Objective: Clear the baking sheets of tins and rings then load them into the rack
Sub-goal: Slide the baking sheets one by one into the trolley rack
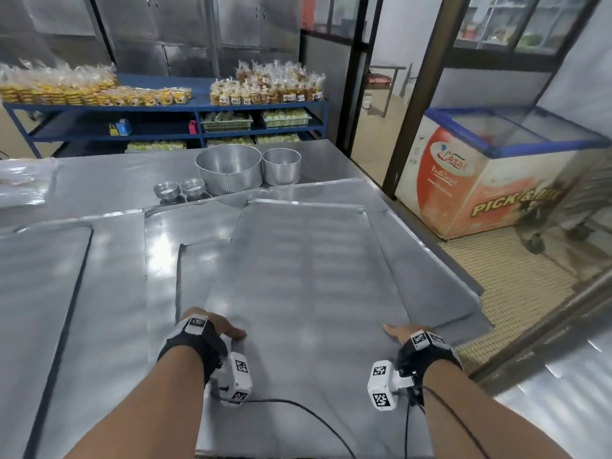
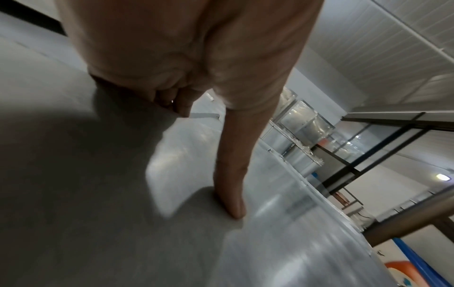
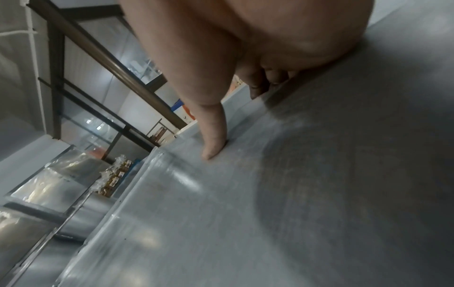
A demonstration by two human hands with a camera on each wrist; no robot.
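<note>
A bare baking sheet (image 1: 304, 276) is held in front of me above the steel table, slightly skewed over a second sheet (image 1: 440, 286). My left hand (image 1: 228, 330) grips its left edge, thumb (image 2: 233, 196) flat on top and fingers (image 2: 180, 104) curled under the rim. My right hand (image 1: 397, 331) grips the right edge the same way, thumb (image 3: 212, 143) on top and fingers (image 3: 263, 83) under. A large round tin (image 1: 228, 167), a smaller one (image 1: 281, 165) and two stacks of little tins (image 1: 167, 190) stand at the table's far side.
Another sheet (image 1: 39, 293) lies at the left of the table (image 1: 109, 180). Right of the table stand a chest freezer (image 1: 496, 180) and a blurred wheeled rack (image 1: 586, 200). Blue shelves (image 1: 165, 107) with bagged goods line the back wall.
</note>
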